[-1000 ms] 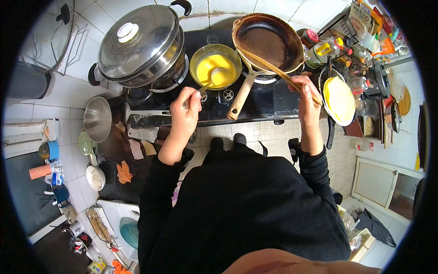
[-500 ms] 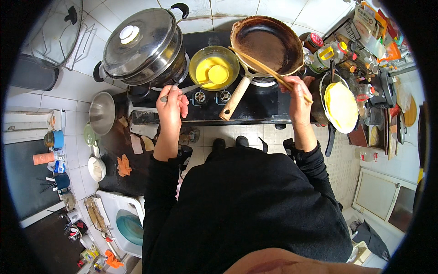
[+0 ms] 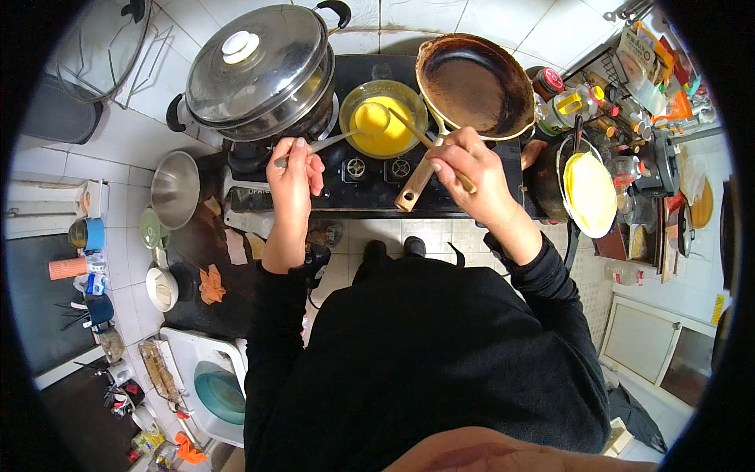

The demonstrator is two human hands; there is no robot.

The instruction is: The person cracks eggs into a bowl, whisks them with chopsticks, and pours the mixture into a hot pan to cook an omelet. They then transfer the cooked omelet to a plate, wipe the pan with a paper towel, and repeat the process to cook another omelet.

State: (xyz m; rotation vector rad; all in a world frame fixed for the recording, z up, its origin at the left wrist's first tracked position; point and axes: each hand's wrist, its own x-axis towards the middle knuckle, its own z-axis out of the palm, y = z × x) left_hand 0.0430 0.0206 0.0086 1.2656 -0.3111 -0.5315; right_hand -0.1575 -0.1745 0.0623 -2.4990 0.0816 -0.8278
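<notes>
My left hand (image 3: 294, 177) is closed around the handle of a metal ladle (image 3: 333, 142). The ladle's cup rests in yellow, egg-like liquid (image 3: 399, 141), inside a see-through bowl (image 3: 384, 86) on the black stove. Wooden chopsticks (image 3: 412, 130) are gripped in my right hand (image 3: 476, 171), their tips in the bowl beside the ladle's cup. My right hand is above the wooden handle (image 3: 414, 186) of a worn, browned frying pan (image 3: 476, 82). That pan sits on the right burner with nothing in it.
A large lidded steel pot (image 3: 259, 67) stands on the left burner. At the right, thin yellow pancakes (image 3: 590, 193) lie on a plate over a dark pot. Bottles and jars (image 3: 570, 102) crowd the back right corner. A steel bowl (image 3: 175, 189) leans at the left wall.
My right hand has moved left with the chopsticks, bringing their tips from the pan's rim into the bowl. The ladle's cup has shifted slightly within the liquid.
</notes>
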